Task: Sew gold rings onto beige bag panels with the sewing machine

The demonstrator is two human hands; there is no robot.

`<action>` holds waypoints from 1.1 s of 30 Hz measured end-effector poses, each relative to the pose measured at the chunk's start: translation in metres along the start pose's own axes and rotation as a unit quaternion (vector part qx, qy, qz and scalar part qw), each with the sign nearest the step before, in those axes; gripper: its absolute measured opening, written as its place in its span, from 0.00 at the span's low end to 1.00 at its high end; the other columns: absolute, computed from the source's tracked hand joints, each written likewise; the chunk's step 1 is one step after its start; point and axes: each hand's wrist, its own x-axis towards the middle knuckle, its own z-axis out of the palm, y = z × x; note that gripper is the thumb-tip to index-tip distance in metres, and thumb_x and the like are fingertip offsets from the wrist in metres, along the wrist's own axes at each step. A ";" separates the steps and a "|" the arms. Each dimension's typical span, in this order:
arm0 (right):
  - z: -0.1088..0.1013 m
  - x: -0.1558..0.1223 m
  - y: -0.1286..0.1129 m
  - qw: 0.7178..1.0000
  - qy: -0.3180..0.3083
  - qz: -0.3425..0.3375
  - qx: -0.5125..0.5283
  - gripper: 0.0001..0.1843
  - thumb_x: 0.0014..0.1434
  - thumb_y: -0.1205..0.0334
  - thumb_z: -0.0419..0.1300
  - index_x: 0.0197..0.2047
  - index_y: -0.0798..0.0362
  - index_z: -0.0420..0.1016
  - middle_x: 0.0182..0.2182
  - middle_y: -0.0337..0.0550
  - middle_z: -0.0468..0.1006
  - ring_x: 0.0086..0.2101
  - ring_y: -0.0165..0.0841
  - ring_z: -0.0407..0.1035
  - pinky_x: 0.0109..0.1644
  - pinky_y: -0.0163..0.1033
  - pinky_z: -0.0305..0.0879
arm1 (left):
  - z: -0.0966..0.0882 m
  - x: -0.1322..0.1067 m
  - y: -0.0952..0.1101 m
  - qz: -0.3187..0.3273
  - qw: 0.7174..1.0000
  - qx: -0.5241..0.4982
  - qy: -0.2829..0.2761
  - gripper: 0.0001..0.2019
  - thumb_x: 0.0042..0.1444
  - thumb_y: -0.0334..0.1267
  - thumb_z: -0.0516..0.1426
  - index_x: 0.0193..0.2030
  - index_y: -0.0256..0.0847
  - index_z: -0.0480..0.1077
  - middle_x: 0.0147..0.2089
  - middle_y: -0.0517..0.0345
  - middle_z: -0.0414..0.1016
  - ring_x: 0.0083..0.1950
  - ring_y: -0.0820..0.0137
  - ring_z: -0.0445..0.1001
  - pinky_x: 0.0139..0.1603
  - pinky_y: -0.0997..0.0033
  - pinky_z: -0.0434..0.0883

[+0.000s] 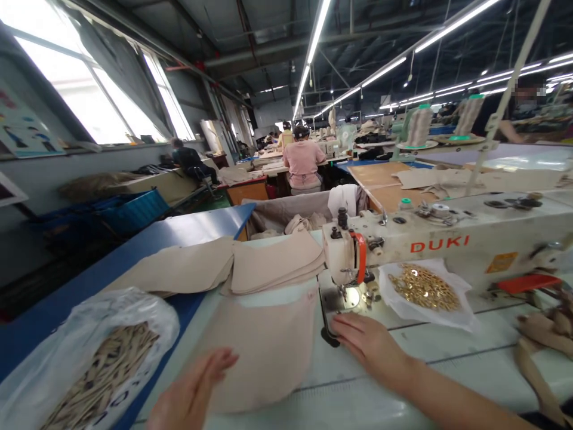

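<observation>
My left hand [197, 391] hovers open, fingers together and stretched out, over the near edge of a beige fabric piece [268, 346] that lies flat on the sewing table. My right hand [364, 343] rests flat and open on the table just in front of the needle plate [333, 304] of a white DUKI sewing machine [447, 239]. Neither hand holds anything. The fabric's right edge reaches the needle area.
Stacked beige fabric pieces [250, 266] lie behind the flat piece. A plastic bag of tan strips [98, 364] sits at the left, a bag of gold metal parts [423, 286] under the machine arm. Beige straps [541, 334] lie at the right. Other workers [303, 164] sit at tables farther back.
</observation>
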 end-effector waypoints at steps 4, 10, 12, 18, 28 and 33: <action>0.001 -0.004 0.002 0.999 -0.032 -0.007 0.010 0.15 0.66 0.66 0.49 0.48 0.55 0.75 0.43 0.49 0.79 0.42 0.37 0.74 0.48 0.41 0.73 | -0.031 0.043 0.017 -0.052 0.998 0.030 -0.013 0.17 0.63 0.47 0.48 0.54 0.48 0.70 0.58 0.58 0.72 0.55 0.63 0.73 0.55 0.64 0.72; 0.007 -0.007 0.011 0.994 -0.103 -0.031 0.030 0.15 0.60 0.69 0.56 0.49 0.51 0.75 0.45 0.43 0.79 0.47 0.35 0.72 0.54 0.37 0.68 | 0.030 0.022 0.023 0.094 0.975 0.056 -0.195 0.47 0.51 0.60 0.56 0.70 0.44 0.38 0.69 0.43 0.49 0.68 0.51 0.53 0.62 0.49 0.61; 0.008 -0.007 0.012 0.993 -0.108 -0.033 0.036 0.15 0.60 0.69 0.57 0.50 0.51 0.75 0.46 0.44 0.79 0.48 0.34 0.72 0.55 0.36 0.66 | 0.045 0.011 0.011 0.095 0.969 0.062 -0.219 0.46 0.53 0.62 0.53 0.70 0.44 0.36 0.69 0.42 0.48 0.68 0.51 0.53 0.62 0.46 0.60; 0.005 -0.004 0.010 0.990 -0.132 -0.042 0.021 0.15 0.59 0.70 0.56 0.48 0.54 0.76 0.46 0.46 0.79 0.48 0.35 0.72 0.55 0.35 0.67 | 0.044 0.014 0.016 0.043 0.951 0.074 -0.297 0.37 0.55 0.46 0.57 0.69 0.40 0.47 0.69 0.43 0.48 0.68 0.53 0.53 0.63 0.53 0.61; 0.004 -0.005 0.008 0.994 -0.091 -0.035 0.058 0.14 0.60 0.71 0.53 0.45 0.53 0.76 0.43 0.46 0.80 0.46 0.33 0.73 0.55 0.33 0.66 | 0.052 0.023 0.039 0.078 0.914 0.180 -0.356 0.34 0.47 0.19 0.46 0.64 0.35 0.58 0.62 0.38 0.63 0.61 0.55 0.66 0.50 0.61 0.74; 0.010 -0.004 0.009 0.995 -0.059 -0.055 0.057 0.12 0.61 0.71 0.52 0.43 0.53 0.75 0.40 0.45 0.80 0.44 0.33 0.73 0.52 0.33 0.67 | 0.012 0.040 0.018 0.003 0.961 0.100 -0.256 0.24 0.52 0.25 0.47 0.54 0.44 0.70 0.51 0.53 0.78 0.49 0.65 0.76 0.48 0.69 0.73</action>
